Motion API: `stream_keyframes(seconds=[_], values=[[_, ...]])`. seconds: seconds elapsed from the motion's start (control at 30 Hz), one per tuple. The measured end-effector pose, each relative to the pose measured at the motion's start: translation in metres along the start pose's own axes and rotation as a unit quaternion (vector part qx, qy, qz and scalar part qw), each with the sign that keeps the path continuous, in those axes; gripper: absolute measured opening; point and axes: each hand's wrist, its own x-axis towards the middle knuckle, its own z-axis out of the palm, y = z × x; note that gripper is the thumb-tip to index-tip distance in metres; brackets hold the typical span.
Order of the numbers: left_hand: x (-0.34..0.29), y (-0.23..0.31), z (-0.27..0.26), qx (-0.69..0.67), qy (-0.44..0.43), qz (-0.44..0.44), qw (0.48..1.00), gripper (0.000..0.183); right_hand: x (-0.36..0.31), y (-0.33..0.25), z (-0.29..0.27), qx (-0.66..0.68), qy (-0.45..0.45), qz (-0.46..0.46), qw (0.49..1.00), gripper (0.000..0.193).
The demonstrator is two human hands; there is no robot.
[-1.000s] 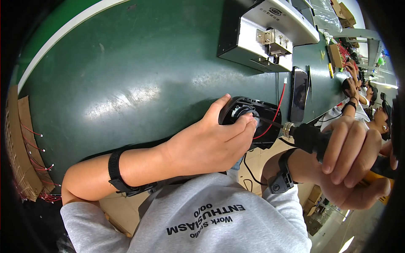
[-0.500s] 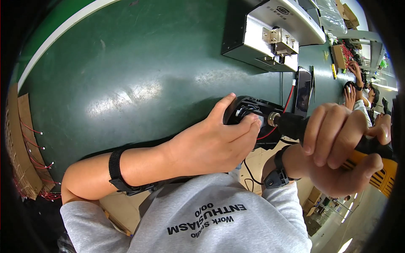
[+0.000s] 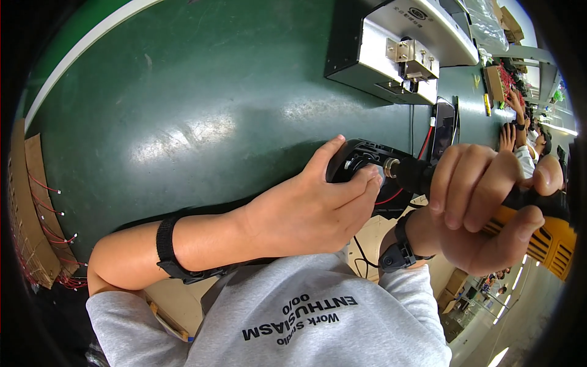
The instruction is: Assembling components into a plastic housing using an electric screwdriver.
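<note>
My left hand (image 3: 324, 196) is closed around a black plastic housing (image 3: 347, 158) with a round opening, its thumb along the far-left side. What lies under the palm is hidden. In my right hand (image 3: 483, 205) is a yellow and black electric screwdriver (image 3: 550, 244), the fingers wrapped around its body. Its metal chuck (image 3: 391, 167) points left at the housing, close by my left fingertips. Whether the bit touches a screw cannot be made out. A red wire (image 3: 426, 140) runs behind the chuck.
A silver and black machine (image 3: 391, 58) with a metal bracket stands on the green table (image 3: 183, 73) beyond my hands. Right of it lies a dark flat phone-like slab (image 3: 444, 128). Cardboard (image 3: 43, 208) with red wires is at far left. Another person's hand (image 3: 507, 137) shows at far right.
My right hand and the screwdriver have shifted a little to the left, toward the housing. My left hand keeps its hold, nearly unmoved.
</note>
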Motion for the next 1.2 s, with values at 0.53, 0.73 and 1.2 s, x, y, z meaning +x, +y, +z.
stream_keyframes(seconds=[0.53,0.73,1.2], values=[[0.001,0.001,0.0,-0.004,-0.001,-0.006,1.0,0.024,-0.002,0.004,-0.002,0.0,0.002,-0.022,1.0,0.031],[0.001,-0.002,0.0,-0.024,0.009,-0.005,1.0,0.028,-0.001,0.003,-0.001,-0.036,-0.023,-0.016,0.999,0.033],[0.006,-0.007,-0.011,-0.069,-0.017,-0.018,0.997,0.031,0.006,0.011,0.007,-0.029,0.002,0.023,0.999,0.021]])
